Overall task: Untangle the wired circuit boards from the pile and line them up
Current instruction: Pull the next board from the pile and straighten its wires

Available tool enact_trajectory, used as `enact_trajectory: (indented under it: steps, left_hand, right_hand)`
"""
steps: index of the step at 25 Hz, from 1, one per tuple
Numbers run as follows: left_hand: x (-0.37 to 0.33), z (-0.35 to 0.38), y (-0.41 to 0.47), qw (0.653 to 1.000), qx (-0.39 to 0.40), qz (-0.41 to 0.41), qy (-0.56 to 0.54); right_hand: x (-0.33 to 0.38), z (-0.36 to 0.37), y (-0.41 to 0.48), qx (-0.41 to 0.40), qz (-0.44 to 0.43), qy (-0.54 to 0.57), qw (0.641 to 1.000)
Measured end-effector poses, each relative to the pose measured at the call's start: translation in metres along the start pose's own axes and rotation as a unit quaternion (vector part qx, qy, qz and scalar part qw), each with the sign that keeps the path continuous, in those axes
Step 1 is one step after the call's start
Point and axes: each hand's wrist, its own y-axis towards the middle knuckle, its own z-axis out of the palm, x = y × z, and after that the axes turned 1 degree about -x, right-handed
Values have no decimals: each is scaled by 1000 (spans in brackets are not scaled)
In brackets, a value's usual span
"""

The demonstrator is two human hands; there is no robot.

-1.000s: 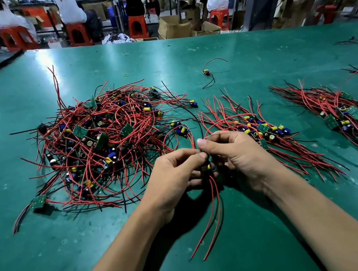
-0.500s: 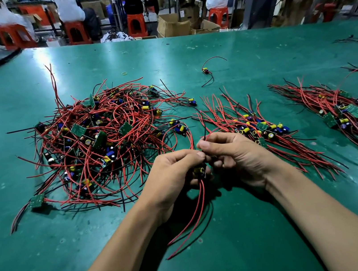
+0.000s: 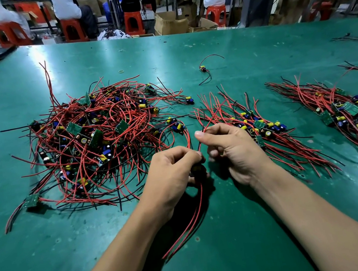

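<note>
Big tangle left, two rows done

Left of our hands the pile (image 3: 95, 144) sits mostly knotted. Our left hand (image 3: 172, 174) grips one wired board (image 3: 197, 170), our right hand (image 3: 231, 148) pinches a red lead (image 3: 199, 145). Rightward, a row (image 3: 263, 126) and second row (image 3: 345, 109) lie lined up.

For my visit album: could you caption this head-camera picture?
Left hand grips a wired circuit board, right hand pinches a red wire, between tangled pile and a lined-up row.

Tangled pile (image 3: 95, 144) left, lined-up bundle (image 3: 256, 127) right, lone board (image 3: 203, 69) seemingly behind
</note>
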Motion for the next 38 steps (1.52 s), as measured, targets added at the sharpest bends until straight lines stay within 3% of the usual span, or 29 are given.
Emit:
enact_trajectory:
  steps: [8, 14, 18, 22, 28, 33, 38]
  left_hand:
    - [4, 2, 0, 998, -43, 24, 36]
    - [6, 2, 1, 998, -40, 24, 40]
    - [6, 1, 2, 998, -38, 22, 39]
    - [6, 0, 3, 998, -42, 19, 38]
    - [7, -1, 3, 997, -57, 12, 45]
    - [4, -3, 1, 998, -53, 7, 46]
    - [4, -4, 0, 999, -47, -14, 16]
  right_hand:
    - [6, -1, 10, -106, -113, 78, 985]
    - [5, -3, 12, -152, -165, 54, 973]
    - [2, -6, 13, -177, -224, -24, 958]
    - [4, -10, 12, -220, -287, -162, 918]
    - [5, -19, 14, -229, -326, -273, 876]
    - [8, -25, 16, -209, -302, -281, 887]
    - [12, -31, 15, -210, -373, -376, 822]
